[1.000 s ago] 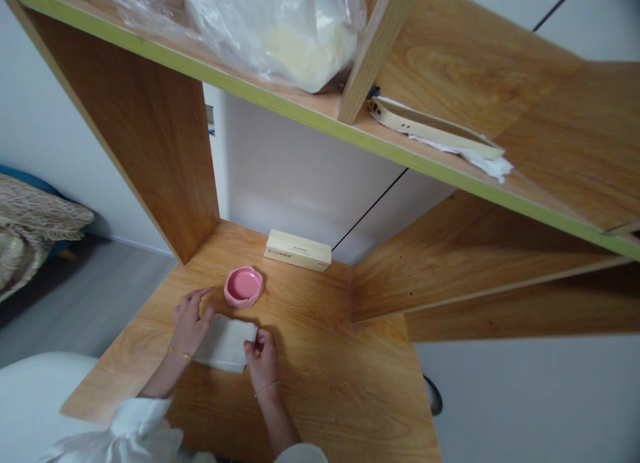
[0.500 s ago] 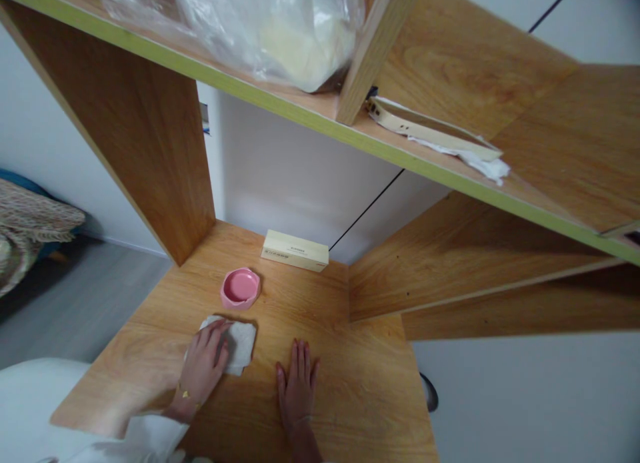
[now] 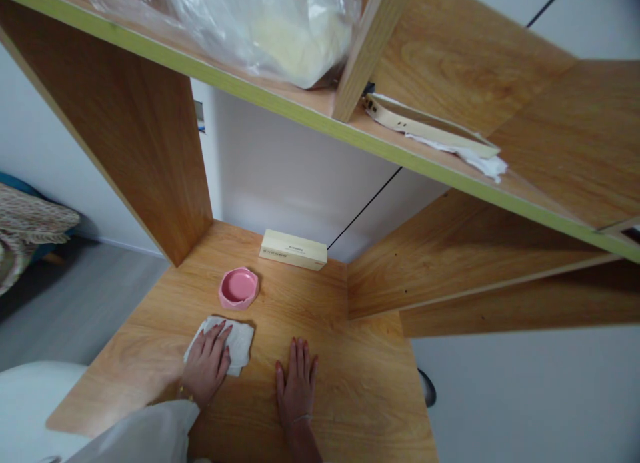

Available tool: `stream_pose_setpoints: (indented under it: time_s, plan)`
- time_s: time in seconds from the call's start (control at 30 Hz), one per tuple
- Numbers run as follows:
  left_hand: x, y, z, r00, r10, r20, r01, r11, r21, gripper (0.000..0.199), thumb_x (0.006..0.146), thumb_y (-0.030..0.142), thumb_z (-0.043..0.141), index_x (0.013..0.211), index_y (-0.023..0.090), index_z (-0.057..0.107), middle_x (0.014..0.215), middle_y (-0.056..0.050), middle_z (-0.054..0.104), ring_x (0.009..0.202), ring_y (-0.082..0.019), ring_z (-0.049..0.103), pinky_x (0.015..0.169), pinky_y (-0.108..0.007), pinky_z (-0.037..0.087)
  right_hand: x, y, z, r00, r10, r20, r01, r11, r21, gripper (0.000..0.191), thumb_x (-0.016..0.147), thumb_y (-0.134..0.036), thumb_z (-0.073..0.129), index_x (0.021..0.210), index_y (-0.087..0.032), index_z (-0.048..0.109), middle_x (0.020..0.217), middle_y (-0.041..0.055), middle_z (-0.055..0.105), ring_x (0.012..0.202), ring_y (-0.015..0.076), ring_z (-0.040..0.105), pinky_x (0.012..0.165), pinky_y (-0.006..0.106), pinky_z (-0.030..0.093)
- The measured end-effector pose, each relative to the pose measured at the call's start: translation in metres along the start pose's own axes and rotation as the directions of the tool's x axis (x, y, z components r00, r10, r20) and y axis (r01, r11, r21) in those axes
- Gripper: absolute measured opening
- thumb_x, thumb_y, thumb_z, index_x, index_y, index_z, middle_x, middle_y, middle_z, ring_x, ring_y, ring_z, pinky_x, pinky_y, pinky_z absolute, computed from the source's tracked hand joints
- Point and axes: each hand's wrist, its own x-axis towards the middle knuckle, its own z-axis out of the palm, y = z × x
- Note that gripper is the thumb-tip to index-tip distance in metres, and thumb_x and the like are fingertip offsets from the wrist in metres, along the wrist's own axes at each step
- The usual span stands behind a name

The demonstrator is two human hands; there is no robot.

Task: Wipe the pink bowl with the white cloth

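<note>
So the main thing here is a folded whitish cloth (image 3: 242, 346) lying flat on the bench (image 3: 360, 383), closer to the left edge than the right one. The left hand (image 3: 206, 366) is laid right on top of it, palm down, fingers stretched out and pointing toward the back edge; it's resting on the cloth, not clenched around it. Gold bracelet (image 3: 186, 393) on that wrist, plus a loose white sleeve (image 3: 143, 433). The right hand (image 3: 297, 386) isn't grasping anything either: it's palm down on the bare wood to the right of the cloth, clear of it, fingers straight, with a thin bracelet (image 3: 301, 419) at the wrist.

Just beyond the cloth, toward the back left corner, there's a pink dish (image 3: 234, 305), not touching it. Past that, a long cream box (image 3: 294, 252) lies along the back edge, print on its front side.

Up above is a shelf (image 3: 240, 92) with a yellowish-green front edge, carrying a clear plastic bag (image 3: 290, 43) left of the divider (image 3: 367, 56), and a pale curved strip (image 3: 430, 128) on some white paper (image 3: 485, 162) right of it. A white chair (image 3: 37, 403) pokes in by the front left corner.
</note>
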Motion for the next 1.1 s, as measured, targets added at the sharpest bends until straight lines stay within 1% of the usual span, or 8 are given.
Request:
stream_pose_setpoints:
  time_s: [0.1, 0.27, 0.43, 0.6, 0.83, 0.93, 1.1]
  plan:
    - [-0.003, -0.0016, 0.0049, 1.0, -0.009, -0.03, 0.009, 1.0, 0.006, 0.045, 0.087, 0.024, 0.039, 0.129, 0.017, 0.051, 0.12, -0.011, 0.064, 0.11, -0.026, 0.058, 0.099, -0.042, 0.04, -0.0001, 0.0006, -0.0002, 1.0, -0.003, 0.001, 0.003, 1.0, 0.001, 0.064, 0.094, -0.049, 0.035, 0.146, -0.012, 0.027, 0.143, 0.0116, 0.043, 0.136, 0.028, 0.033, 0.11, 0.054, 0.021]
    - [-0.0027, -0.0011, 0.0046, 0.999, 0.003, -0.053, -0.002, 1.0, 0.025, 0.045, 0.087, 0.023, 0.039, 0.13, 0.017, 0.05, 0.12, -0.011, 0.064, 0.109, -0.026, 0.058, 0.098, -0.041, 0.041, 0.0005, 0.0009, -0.0008, 1.0, 0.007, 0.002, -0.007, 1.0, 0.024, 0.064, 0.094, -0.049, 0.035, 0.146, -0.013, 0.026, 0.143, 0.0117, 0.044, 0.135, 0.0273, 0.034, 0.11, 0.054, 0.021]
    - [-0.0013, 0.0, 0.0025, 0.999, -0.002, -0.045, 0.004, 1.0, 0.031, 0.045, 0.087, 0.024, 0.039, 0.13, 0.018, 0.05, 0.12, -0.01, 0.064, 0.109, -0.025, 0.059, 0.099, -0.042, 0.04, 0.0008, 0.0004, -0.0024, 1.0, 0.0, -0.014, 0.0, 0.999, 0.036, 0.064, 0.094, -0.047, 0.036, 0.147, -0.014, 0.024, 0.143, 0.0117, 0.043, 0.135, 0.0271, 0.035, 0.11, 0.054, 0.022]
    - [-0.0009, 0.0008, 0.0023, 0.998, -0.02, -0.062, 0.022, 0.999, 0.03, 0.044, 0.086, 0.024, 0.04, 0.128, 0.019, 0.052, 0.119, -0.01, 0.065, 0.108, -0.025, 0.06, 0.099, -0.041, 0.04, 0.0008, 0.0016, -0.0029, 1.0, -0.004, -0.026, 0.005, 0.999, 0.039, 0.062, 0.094, -0.045, 0.036, 0.147, -0.014, 0.024, 0.142, 0.0117, 0.045, 0.134, 0.0272, 0.036, 0.109, 0.055, 0.025]
    - [-0.0025, 0.0015, 0.0034, 0.998, -0.046, -0.046, 0.046, 0.999, 0.009, 0.045, 0.087, 0.025, 0.039, 0.13, 0.019, 0.051, 0.121, -0.01, 0.064, 0.11, -0.025, 0.058, 0.101, -0.041, 0.039, 0.0001, 0.0023, -0.0025, 1.0, -0.008, -0.026, 0.009, 0.999, 0.051, 0.06, 0.095, -0.043, 0.034, 0.146, -0.014, 0.025, 0.142, 0.0113, 0.045, 0.135, 0.0259, 0.035, 0.11, 0.054, 0.024]
    - [-0.002, 0.0025, 0.0019, 0.998, -0.057, -0.04, 0.057, 0.998, 0.004, 0.046, 0.087, 0.026, 0.039, 0.132, 0.022, 0.049, 0.121, -0.008, 0.064, 0.11, -0.024, 0.058, 0.102, -0.04, 0.039, -0.0001, 0.002, -0.0027, 1.0, -0.002, -0.015, 0.003, 0.999, 0.051, 0.059, 0.095, -0.042, 0.035, 0.146, -0.014, 0.025, 0.142, 0.0111, 0.045, 0.135, 0.0259, 0.035, 0.11, 0.054, 0.024]
    - [-0.0006, 0.0037, 0.0005, 0.998, -0.05, -0.04, 0.051, 0.998, 0.027, 0.045, 0.087, 0.026, 0.039, 0.13, 0.021, 0.051, 0.119, -0.009, 0.065, 0.109, -0.025, 0.06, 0.1, -0.041, 0.04, 0.0003, 0.0027, -0.0021, 1.0, -0.001, -0.018, 0.002, 0.999, 0.052, 0.059, 0.095, -0.044, 0.034, 0.146, -0.015, 0.028, 0.142, 0.0116, 0.045, 0.133, 0.0267, 0.038, 0.109, 0.054, 0.026]
